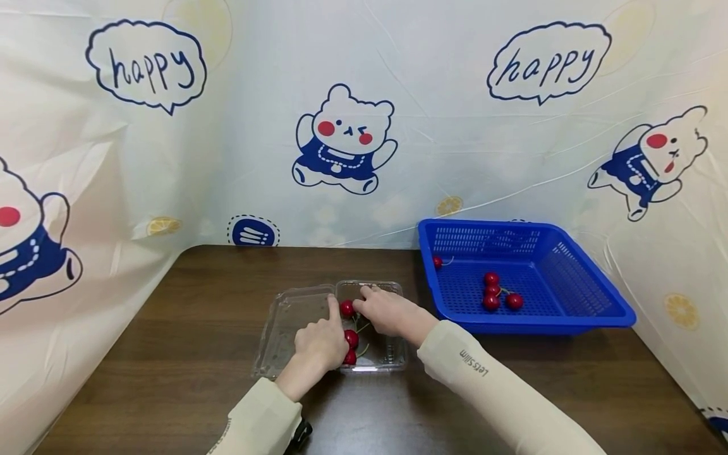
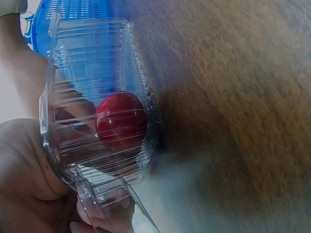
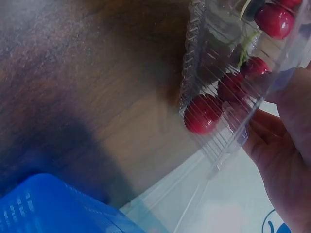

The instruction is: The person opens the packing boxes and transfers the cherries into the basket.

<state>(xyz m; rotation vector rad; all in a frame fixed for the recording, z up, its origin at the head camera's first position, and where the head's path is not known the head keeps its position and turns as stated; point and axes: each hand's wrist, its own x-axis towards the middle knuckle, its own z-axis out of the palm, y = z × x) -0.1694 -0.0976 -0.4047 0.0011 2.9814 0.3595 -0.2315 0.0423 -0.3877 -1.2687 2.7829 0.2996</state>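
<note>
A clear plastic clamshell box [image 1: 378, 361] lies open on the table, its lid to the left. Cherries sit in the base; one cherry [image 1: 347, 308] is by the back, and another cherry [image 2: 121, 120] shows through the ribbed wall. My left hand [image 1: 321, 341] straddles the hinge and grips it, index finger stretched along it toward the back. Over the base's back part, my right hand [image 1: 389, 311] has its fingers bent down inside. Seen from the right wrist, its thumb and fingers close around a cherry [image 3: 232, 87]. Green stems trail across the base.
A blue plastic basket [image 1: 534, 322] stands to the right of the box, with several cherries [image 1: 491, 291] in it and one by its left wall. The brown wooden table [image 1: 170, 354] ends at a printed cloth backdrop [image 1: 256, 126] behind and at both sides.
</note>
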